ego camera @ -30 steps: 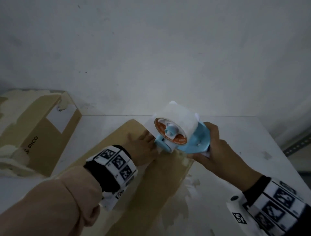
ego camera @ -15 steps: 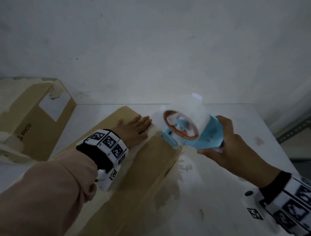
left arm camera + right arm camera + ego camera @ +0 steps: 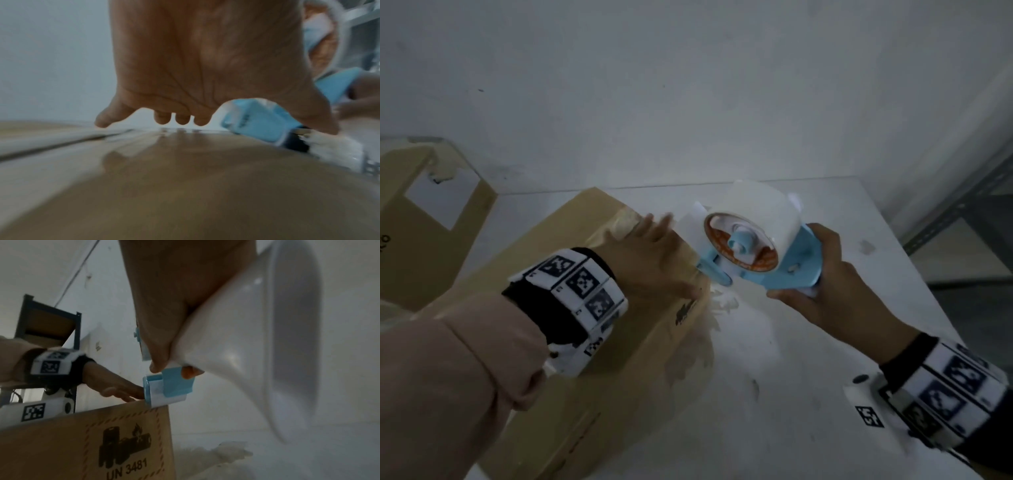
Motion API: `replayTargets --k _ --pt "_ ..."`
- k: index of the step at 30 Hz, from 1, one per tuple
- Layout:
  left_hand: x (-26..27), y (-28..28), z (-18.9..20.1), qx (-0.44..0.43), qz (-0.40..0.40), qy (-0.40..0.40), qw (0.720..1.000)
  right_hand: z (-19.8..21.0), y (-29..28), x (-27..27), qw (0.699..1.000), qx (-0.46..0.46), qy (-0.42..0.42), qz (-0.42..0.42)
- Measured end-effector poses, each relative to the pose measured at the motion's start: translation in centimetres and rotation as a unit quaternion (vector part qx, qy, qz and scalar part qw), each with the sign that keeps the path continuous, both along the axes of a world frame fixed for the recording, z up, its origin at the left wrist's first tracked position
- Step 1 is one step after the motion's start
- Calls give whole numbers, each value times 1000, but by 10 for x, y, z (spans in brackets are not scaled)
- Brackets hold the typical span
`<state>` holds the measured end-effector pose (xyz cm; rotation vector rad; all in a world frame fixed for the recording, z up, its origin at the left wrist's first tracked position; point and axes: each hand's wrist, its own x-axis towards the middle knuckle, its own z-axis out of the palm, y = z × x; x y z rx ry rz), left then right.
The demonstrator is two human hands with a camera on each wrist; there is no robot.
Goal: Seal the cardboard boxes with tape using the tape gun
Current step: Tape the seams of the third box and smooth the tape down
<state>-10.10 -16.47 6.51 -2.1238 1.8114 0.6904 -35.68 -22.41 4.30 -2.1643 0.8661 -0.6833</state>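
Observation:
A brown cardboard box (image 3: 619,359) lies on the white table, with clear tape glinting on its top (image 3: 185,178). My left hand (image 3: 654,260) rests flat on the box top with its fingers straight and spread. My right hand (image 3: 822,294) grips the handle of a blue tape gun (image 3: 774,274) that carries a white tape roll (image 3: 756,212). The gun's nose (image 3: 168,389) touches the box's upper right edge, just beyond my left fingertips (image 3: 123,395). The box side (image 3: 82,443) bears a battery label reading UN 3481.
A second cardboard box (image 3: 424,222) with a white label stands at the left against the grey wall. A metal shelf frame (image 3: 945,212) stands past the table's right edge. Pale tape scraps (image 3: 722,305) lie on the table (image 3: 808,394) beside the box.
The tape gun has travelled across the box top to its right edge. My left hand has slid forward over the top behind it.

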Motion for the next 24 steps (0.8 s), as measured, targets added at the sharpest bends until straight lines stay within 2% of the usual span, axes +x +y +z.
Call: replayTargets --k 2,7,13,18,24 --pt "-17 1 2 26 -46 -10 999 1 -2 0 1000 -12 8 2" --pt "-9 -1 -1 67 -19 -73 995 -3 2 -3 1000 4 -1 -7" --pt "-7 -3 -9 59 -23 -48 997 -5 15 -32 1000 13 4 -28" --pt "-11 -1 -8 54 -18 -38 998 -17 9 -15 997 5 68 -32" --pt "-10 -3 -10 55 -17 -38 998 -23 19 -14 994 20 89 -67"
